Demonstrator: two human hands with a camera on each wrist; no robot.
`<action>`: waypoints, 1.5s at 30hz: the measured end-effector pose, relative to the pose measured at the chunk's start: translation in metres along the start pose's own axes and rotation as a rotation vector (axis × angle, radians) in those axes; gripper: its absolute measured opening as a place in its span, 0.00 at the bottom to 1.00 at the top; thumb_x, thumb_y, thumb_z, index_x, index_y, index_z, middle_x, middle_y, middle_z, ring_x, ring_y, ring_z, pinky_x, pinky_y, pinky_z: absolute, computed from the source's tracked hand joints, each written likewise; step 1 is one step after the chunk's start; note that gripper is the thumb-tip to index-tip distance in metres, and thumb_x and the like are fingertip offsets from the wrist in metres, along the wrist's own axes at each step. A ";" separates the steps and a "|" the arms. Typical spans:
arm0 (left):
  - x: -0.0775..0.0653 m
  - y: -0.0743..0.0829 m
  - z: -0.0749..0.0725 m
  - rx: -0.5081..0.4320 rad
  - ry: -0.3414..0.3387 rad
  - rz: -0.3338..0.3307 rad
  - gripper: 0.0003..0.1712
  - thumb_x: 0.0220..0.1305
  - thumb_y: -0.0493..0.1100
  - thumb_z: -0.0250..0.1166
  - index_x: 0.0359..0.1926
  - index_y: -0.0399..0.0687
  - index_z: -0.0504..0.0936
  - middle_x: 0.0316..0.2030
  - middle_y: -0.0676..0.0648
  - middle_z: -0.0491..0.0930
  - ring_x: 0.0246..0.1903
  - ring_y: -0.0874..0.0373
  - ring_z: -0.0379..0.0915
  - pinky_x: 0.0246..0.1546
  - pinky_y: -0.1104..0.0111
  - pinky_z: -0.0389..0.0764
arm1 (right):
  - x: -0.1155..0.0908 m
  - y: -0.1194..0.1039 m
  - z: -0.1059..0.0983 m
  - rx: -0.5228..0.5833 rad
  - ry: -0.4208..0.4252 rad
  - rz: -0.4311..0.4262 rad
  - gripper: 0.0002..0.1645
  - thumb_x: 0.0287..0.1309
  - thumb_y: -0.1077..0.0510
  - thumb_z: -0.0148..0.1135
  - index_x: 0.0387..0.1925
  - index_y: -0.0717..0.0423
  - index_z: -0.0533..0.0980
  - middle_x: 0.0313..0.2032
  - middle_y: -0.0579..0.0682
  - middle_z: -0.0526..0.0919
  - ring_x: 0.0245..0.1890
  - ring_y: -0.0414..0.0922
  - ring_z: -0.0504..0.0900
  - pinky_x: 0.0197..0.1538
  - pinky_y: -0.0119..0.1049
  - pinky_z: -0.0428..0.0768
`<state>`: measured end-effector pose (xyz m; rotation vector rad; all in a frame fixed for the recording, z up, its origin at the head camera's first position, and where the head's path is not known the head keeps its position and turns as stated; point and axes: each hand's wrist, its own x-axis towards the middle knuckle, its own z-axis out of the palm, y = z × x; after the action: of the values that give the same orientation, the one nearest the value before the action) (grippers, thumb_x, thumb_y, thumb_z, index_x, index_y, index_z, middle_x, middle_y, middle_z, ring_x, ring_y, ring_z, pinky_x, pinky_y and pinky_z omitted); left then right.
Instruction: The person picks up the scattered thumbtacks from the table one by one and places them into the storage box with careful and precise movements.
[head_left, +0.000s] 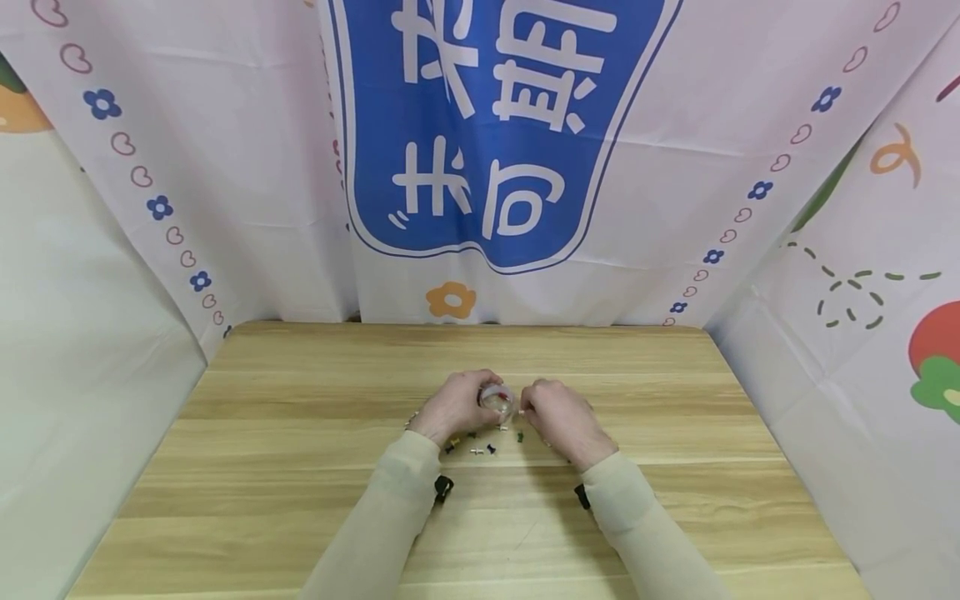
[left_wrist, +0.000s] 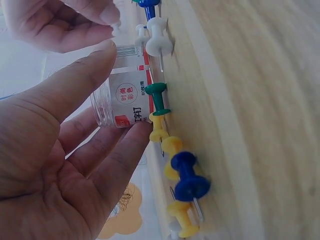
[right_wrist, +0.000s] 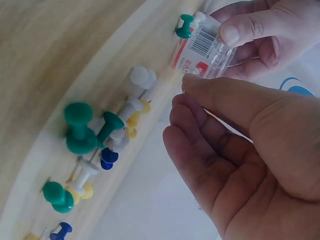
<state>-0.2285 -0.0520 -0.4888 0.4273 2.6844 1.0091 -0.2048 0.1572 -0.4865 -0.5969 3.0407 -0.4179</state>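
Note:
My left hand holds a small clear jar with a red-and-white label, thumb on one side and fingers on the other. The jar stands upright on the table, its open mouth facing up in the head view, with something red inside. Close to the jar's right side is my right hand, its thumb and index fingertip pinching a white push pin. Around the jar and under the left wrist lie green, yellow and blue push pins, along with white ones.
The pale wooden table runs back to a white printed curtain with a blue sign. More push pins in green, white, yellow and blue lie scattered beside the right hand.

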 end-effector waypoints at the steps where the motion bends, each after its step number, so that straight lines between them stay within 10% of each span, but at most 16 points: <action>1: 0.000 0.000 0.000 0.001 0.001 0.002 0.30 0.70 0.41 0.86 0.70 0.47 0.88 0.62 0.42 0.93 0.59 0.47 0.89 0.67 0.48 0.90 | 0.000 0.000 -0.001 0.002 0.001 0.004 0.05 0.73 0.65 0.81 0.47 0.56 0.94 0.45 0.53 0.95 0.43 0.48 0.93 0.46 0.47 0.96; 26: -0.001 0.000 0.000 0.006 -0.005 0.008 0.32 0.70 0.42 0.86 0.71 0.46 0.88 0.61 0.43 0.93 0.55 0.49 0.89 0.62 0.50 0.91 | 0.003 0.001 -0.002 0.077 0.157 -0.103 0.03 0.78 0.64 0.77 0.46 0.56 0.93 0.40 0.51 0.93 0.38 0.43 0.89 0.43 0.42 0.93; 45: 0.000 -0.002 0.001 0.025 0.013 0.030 0.31 0.69 0.44 0.87 0.69 0.46 0.89 0.61 0.42 0.94 0.57 0.47 0.90 0.65 0.47 0.90 | 0.002 -0.017 -0.001 0.096 0.124 -0.104 0.07 0.77 0.66 0.76 0.52 0.58 0.92 0.47 0.52 0.94 0.49 0.50 0.92 0.55 0.45 0.96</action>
<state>-0.2284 -0.0530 -0.4903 0.4691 2.7124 0.9911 -0.2004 0.1420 -0.4811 -0.7535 3.0924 -0.6231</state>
